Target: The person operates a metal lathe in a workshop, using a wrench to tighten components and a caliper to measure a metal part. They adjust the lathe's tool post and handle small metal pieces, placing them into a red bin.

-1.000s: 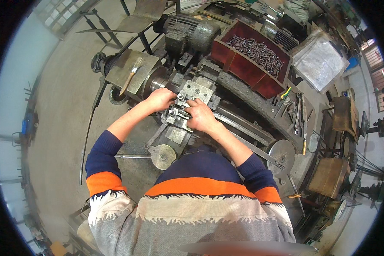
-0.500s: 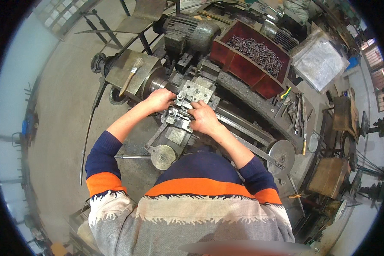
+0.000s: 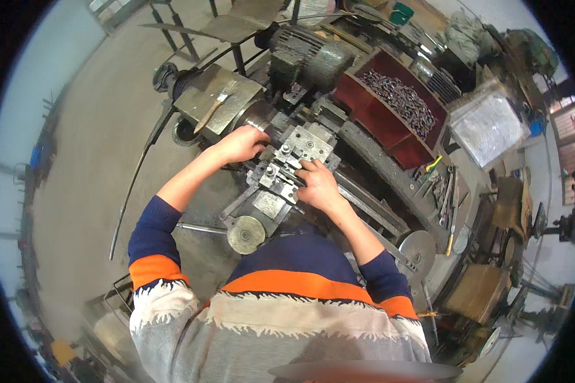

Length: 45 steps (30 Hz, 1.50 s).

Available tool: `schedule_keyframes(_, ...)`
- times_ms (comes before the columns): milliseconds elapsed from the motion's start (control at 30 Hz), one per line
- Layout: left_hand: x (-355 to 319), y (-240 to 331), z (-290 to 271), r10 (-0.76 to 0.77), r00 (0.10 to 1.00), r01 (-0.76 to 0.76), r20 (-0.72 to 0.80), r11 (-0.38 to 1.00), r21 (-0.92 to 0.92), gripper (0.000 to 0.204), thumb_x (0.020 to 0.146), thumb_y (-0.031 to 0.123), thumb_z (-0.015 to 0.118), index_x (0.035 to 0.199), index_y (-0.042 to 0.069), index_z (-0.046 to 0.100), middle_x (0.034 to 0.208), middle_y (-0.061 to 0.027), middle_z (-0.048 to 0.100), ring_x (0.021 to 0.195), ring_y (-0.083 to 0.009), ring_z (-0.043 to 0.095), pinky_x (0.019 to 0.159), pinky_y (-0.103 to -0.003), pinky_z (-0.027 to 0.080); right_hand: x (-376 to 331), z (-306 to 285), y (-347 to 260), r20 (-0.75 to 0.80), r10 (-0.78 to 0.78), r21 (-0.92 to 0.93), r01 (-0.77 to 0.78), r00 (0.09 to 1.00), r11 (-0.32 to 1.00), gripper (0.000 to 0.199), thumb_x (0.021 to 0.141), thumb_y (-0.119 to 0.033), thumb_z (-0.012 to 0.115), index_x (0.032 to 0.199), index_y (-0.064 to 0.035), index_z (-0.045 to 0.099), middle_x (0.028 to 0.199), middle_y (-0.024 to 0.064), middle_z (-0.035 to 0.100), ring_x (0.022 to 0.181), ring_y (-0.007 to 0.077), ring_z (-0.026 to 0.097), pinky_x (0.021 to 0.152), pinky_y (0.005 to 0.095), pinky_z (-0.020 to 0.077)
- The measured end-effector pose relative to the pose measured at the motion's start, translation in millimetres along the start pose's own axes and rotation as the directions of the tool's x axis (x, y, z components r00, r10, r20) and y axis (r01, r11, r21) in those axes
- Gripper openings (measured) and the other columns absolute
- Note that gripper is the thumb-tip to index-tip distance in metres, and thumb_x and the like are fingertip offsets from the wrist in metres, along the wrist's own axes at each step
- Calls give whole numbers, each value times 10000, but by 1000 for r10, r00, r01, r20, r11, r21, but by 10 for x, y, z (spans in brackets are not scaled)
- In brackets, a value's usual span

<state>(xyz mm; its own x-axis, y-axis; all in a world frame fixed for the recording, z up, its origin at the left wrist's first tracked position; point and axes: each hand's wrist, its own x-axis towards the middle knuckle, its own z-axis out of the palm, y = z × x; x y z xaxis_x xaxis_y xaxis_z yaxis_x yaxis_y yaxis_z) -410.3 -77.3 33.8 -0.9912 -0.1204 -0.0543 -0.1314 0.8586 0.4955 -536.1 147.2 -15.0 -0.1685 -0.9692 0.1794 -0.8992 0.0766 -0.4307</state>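
Tool block point(image 3: 308, 144) first: it sat at the centre of my feed, on top of the bed point(image 3: 372, 205). Its slide's long axis ran crosswise to the bed, from upper right of centre down to the lower left, pointing at the round disc point(image 3: 246, 235) there. Since the last half second, the whole machine had slid a little rightward in view, which I put down to the head turning. The left hand point(image 3: 241, 143) had drawn slightly away from the knobs point(image 3: 286, 149), while the right kept its place by the block; I judged the work there paused or eased, not abandoned.

The left hand's fingers were curled narrow beside the chuck point(image 3: 255, 117); whether they held anything, I couldn't tell. The right hand point(image 3: 318, 184) lay bent at the block's right edge, seemingly touching it, its grip too hidden to read.

Farther out, a brush point(image 3: 209, 115) lay on the headstock point(image 3: 236, 89), upper left. A red bin point(image 3: 370, 121) of metal parts point(image 3: 400, 102) stood upper right, with wrenches point(image 3: 450, 195) below it.
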Motion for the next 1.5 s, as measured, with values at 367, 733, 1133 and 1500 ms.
schedule_keyframes(367,-246,-96,127,-105,992,88,-70,973,-214,271,736,91,610,989,6,650,904,-198,648,860,-346,625,772,-399,495,8,-102,-35,53,8,23,-9,999,1000,455,546,-130,636,989,-24,659,1159,186,569,985,345,524,855,395,460)
schedule_keyframes(733,-112,-126,360,-58,994,42,-98,985,-165,262,726,88,579,966,16,657,888,-203,645,855,-359,621,756,-421,499,12,-59,19,40,14,26,-15,999,1000,446,555,-125,634,988,-20,662,1141,190,583,974,343,534,850,390,465)
schedule_keyframes(1133,5,-73,378,-74,992,53,-105,980,-192,234,723,97,588,932,27,665,857,-204,640,841,-364,617,746,-424,496,-1,-78,-6,0,-11,41,11,1000,999,397,554,-142,659,939,-43,662,1119,186,587,930,352,529,847,404,453)
schedule_keyframes(1500,69,-99,406,-65,995,52,-69,982,-179,251,741,103,604,969,9,652,880,-209,638,834,-368,614,747,-424,486,-20,-30,47,-50,-74,14,75,996,997,369,538,-140,655,894,-44,658,1066,151,597,888,326,527,793,391,467)
